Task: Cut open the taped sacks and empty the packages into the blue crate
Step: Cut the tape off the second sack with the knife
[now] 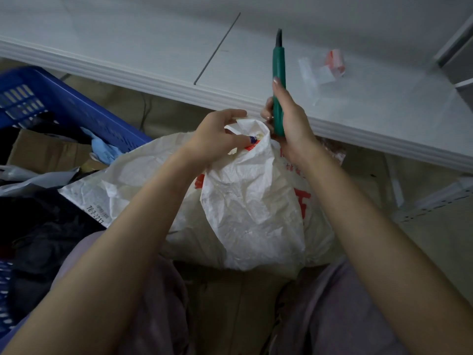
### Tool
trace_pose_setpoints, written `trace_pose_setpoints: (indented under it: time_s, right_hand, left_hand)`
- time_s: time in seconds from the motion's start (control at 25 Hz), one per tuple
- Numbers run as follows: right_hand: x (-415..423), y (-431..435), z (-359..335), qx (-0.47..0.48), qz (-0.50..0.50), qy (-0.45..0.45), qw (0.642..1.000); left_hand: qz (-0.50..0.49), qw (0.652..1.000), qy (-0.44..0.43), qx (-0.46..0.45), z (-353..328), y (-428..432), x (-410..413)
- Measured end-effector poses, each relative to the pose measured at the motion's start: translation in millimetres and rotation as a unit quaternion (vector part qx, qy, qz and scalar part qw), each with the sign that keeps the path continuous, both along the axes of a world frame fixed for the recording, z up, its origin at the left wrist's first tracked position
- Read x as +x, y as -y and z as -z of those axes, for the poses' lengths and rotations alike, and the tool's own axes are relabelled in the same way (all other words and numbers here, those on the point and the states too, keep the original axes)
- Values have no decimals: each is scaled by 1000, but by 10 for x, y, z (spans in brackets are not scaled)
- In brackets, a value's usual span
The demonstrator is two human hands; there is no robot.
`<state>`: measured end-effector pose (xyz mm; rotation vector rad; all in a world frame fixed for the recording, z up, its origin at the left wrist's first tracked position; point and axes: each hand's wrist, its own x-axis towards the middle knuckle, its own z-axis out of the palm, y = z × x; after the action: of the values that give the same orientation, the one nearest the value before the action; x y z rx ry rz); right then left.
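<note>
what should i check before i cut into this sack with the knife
1. Knife grip: right hand grips the knife by its handle: ok.
2. Blade direction: blade points up, away from both hands: ok.
3. Sack steadied: left hand pinches the sack at its gathered neck: ok.
4. Left fingers clear of the cut line: cannot tell, they sit right at the neck.
5. Tape at the neck intact: cannot tell, the hand covers it.
6. Blue crate beside the sack, top open: ok.

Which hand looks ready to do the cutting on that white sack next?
Probably the right hand: it grips the green-handled utility knife right beside the bunched neck of the white woven sack, which the left hand pinches steady.
</note>
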<state>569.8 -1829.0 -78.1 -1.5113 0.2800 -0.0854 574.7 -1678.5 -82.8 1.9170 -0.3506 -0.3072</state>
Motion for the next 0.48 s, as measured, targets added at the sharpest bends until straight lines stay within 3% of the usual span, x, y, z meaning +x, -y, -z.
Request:
trace_pose_setpoints:
  time_s: [0.16, 0.24, 0.36, 0.48]
  right_hand:
    - [-266, 41, 14, -118, -28, 53, 991]
    - [-390, 80, 26, -130, -19, 70, 989]
    - [-572, 78, -22, -150, -41, 12, 988]
    - [-714, 31, -16, -170, -123, -6, 978]
  left_hand:
    - [-18, 1000, 10, 4, 18, -70, -140]
    - [-33, 999, 18, 4, 21, -117, -182]
    - [-62, 998, 22, -16, 29, -170, -177]
    - [-87, 995, 18, -46, 64, -182, -179]
